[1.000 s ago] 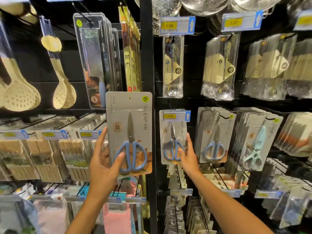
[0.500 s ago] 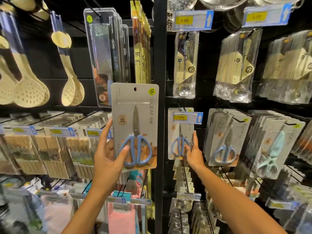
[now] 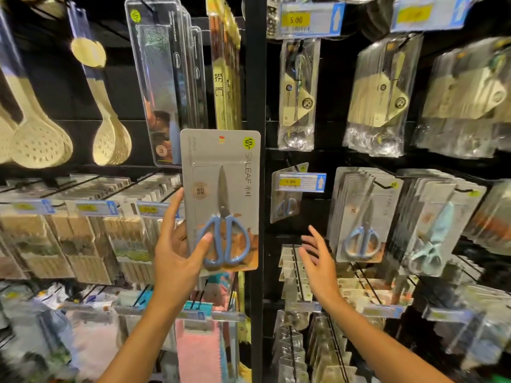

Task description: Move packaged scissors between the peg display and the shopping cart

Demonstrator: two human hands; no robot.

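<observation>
Packaged scissors held up before the peg display

The scissors pack (image 3: pixel 221 200) is gripped upright by the left hand (image 3: pixel 177 252), thumb across its front; the right hand (image 3: pixel 318 261) is spread, holding nothing, below a hanging pack (image 3: pixel 286 197)

A carded pack of scissors (image 3: pixel 221 201) sits upright in the left hand (image 3: pixel 177 255), left of the post (image 3: pixel 255 189); the right hand (image 3: pixel 318 261) (fingers spread) hovers below one hanging pack (image 3: pixel 287 197).

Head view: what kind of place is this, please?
Most likely a shop's kitchenware aisle. Carded scissors hang in rows on pegs, yellow price tags marked 5.00 sit at the peg ends, and the left hand holds one scissors pack upright.
</observation>
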